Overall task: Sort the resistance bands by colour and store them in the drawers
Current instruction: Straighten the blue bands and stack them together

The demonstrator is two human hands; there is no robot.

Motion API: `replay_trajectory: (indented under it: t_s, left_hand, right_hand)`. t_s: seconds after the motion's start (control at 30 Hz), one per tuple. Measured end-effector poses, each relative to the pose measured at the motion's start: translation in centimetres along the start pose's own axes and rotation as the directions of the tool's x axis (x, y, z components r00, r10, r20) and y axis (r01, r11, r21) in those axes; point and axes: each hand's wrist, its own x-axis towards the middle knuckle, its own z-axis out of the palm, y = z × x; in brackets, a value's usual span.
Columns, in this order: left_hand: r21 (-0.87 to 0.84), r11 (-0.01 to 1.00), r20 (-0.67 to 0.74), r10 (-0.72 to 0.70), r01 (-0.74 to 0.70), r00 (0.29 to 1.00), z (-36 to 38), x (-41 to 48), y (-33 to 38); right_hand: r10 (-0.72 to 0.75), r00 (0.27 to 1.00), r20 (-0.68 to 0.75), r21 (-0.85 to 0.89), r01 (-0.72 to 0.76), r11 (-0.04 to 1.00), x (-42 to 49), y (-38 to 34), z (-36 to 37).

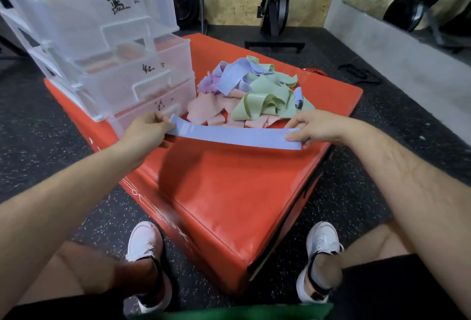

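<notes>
Flat blue band (237, 136) stretched level before mixed band pile (249, 93).

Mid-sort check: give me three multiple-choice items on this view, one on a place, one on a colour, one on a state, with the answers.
1. Where is the drawer unit?
A) on the red box, left of the band pile
B) on the box, right of the pile
C) on the floor

2. The held band is:
A) green
B) pink
C) blue

3. That band is:
A) lying in the pile
B) held out flat between the left hand and the right hand
C) crumpled in one hand

Answers: 1 A, the drawers stand at the pile's left edge; 2 C, it shows pale blue; 3 B, each hand pinches one end.
</notes>
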Motion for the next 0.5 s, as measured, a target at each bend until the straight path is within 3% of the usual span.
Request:
replay_trajectory:
  t_s: [0.1, 0.27, 0.5]
  left_hand:
    - [0.144, 0.988, 0.03, -0.052, 0.047, 0.998, -0.2, -0.4, -1.7]
    - [0.297, 0.951, 0.04, -0.105, 0.088, 0.994, 0.5, -0.9, -3.4]
    - [0.469, 0.877, 0.054, 0.091, -0.106, 0.994, 0.6, -0.9, -4.0]
  right_hand:
    - [0.038, 0.998, -0.047, 0.041, -0.036, 0.999, 0.3, 1.6, 1.4]
    - [0.037, 0.986, -0.162, -0.047, -0.045, 0.998, 0.5, 3.4, 3.6]
    - [-0.156, 0.961, -0.226, -0.32, 0.078, 0.944, 0.4, 4.1, 4.7]
